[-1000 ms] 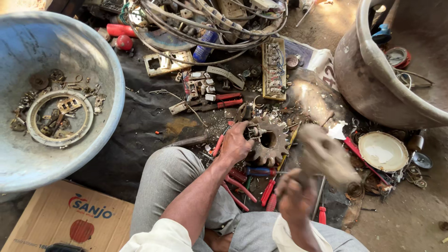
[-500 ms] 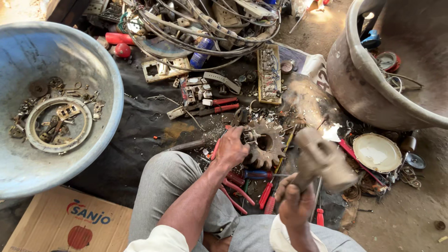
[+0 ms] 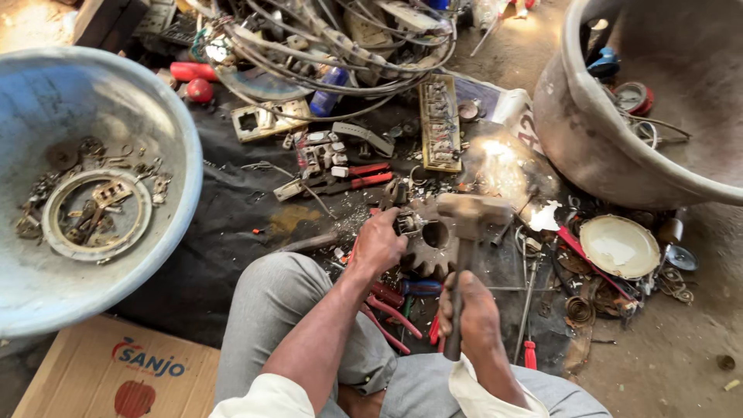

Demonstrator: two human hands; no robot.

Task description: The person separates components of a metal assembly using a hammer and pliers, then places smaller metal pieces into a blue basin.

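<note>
Head view: right hand (image 3: 474, 310) has swung its gripped hammer (image 3: 467, 220) down onto the gear (image 3: 430, 246); left hand (image 3: 378, 244), at nine o'clock, pinches a small part (image 3: 406, 223) there.

rusty brown toothed metal gear (image 3: 430, 246) | dull grey-brown hammer head (image 3: 474, 210) | pale blue metal basin (image 3: 93, 116) | red-handled pliers (image 3: 357, 176) | black ground cloth (image 3: 209, 232)
</note>
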